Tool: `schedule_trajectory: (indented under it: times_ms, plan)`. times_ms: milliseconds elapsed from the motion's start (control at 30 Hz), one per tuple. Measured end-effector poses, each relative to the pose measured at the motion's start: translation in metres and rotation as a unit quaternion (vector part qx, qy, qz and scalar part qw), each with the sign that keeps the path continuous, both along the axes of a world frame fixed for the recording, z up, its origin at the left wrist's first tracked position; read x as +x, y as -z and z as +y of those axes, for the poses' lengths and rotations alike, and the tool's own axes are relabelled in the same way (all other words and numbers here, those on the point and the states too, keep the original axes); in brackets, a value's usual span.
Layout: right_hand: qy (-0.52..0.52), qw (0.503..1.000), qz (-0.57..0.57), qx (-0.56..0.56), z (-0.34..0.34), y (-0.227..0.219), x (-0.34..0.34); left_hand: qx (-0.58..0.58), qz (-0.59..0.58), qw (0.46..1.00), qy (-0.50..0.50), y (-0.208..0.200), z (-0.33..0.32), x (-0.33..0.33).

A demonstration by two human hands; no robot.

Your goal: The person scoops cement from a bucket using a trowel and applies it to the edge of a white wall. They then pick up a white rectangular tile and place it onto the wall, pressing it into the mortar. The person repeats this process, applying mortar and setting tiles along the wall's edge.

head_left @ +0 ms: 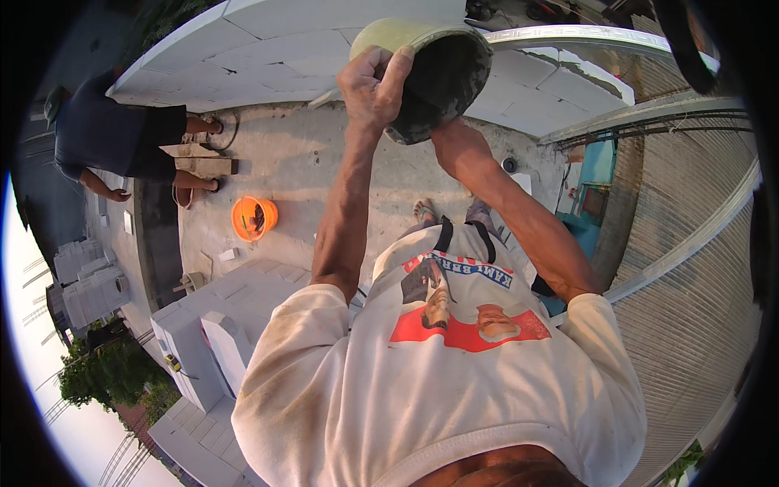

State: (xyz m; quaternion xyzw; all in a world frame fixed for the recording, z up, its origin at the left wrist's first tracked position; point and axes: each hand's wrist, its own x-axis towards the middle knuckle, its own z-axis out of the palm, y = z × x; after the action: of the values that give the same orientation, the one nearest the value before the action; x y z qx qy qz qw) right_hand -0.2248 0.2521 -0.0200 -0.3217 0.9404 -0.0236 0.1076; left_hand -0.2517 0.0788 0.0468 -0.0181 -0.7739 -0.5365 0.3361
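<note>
A bucket [450,77] is raised in front of me, tilted so that its dark mouth, smeared with grey residue, faces towards me. Its outside is pale yellowish green. My left hand [373,85] grips the bucket's left rim, thumb over the edge. At the lower rim my right hand [461,150] is closed against the bucket, its fingers partly hidden. Behind the bucket runs a wall of white blocks [284,61], and a light metal channel [568,34] extends rightward from near the bucket's top.
An orange bucket [254,219] with tools inside stands on the concrete floor [284,154]. Stacked white blocks [191,325] are at left, with a yellow tape measure [172,363] on them. Another person [122,134] stands far left. Corrugated sheeting [690,219] lies right.
</note>
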Motion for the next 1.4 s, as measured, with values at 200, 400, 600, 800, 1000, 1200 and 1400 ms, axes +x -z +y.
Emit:
schedule_trajectory:
  times_ms: [200,400,600,800,1000,1200,1400]
  plan:
    - [0.055,0.874,-0.316,-0.365,0.017,0.000,-0.004,0.094,-0.027,0.992,0.082,0.012,-0.008,0.006]
    - [0.238,0.582,-0.616,-0.474,0.028,-0.020,0.012,0.197,-0.085,0.977,0.004,0.048,0.014,0.039]
    - [0.246,0.338,-0.704,-0.574,0.062,0.017,0.025,0.269,-0.098,0.955,-0.074,0.104,0.036,0.044]
    - [0.254,0.265,-0.677,-0.638,0.110,0.021,0.037,0.447,-0.173,0.874,-0.079,0.141,0.039,0.034]
    - [0.417,0.511,-0.433,-0.614,0.224,0.002,0.003,0.489,-0.244,0.826,-0.141,0.183,0.022,0.059]
    - [0.507,0.847,-0.051,-0.152,0.317,-0.009,-0.108,0.411,-0.310,0.844,-0.147,0.236,-0.005,0.088]
    - [0.440,0.892,0.044,0.099,0.339,0.030,-0.180,0.409,-0.303,0.846,-0.159,0.218,0.009,0.090]
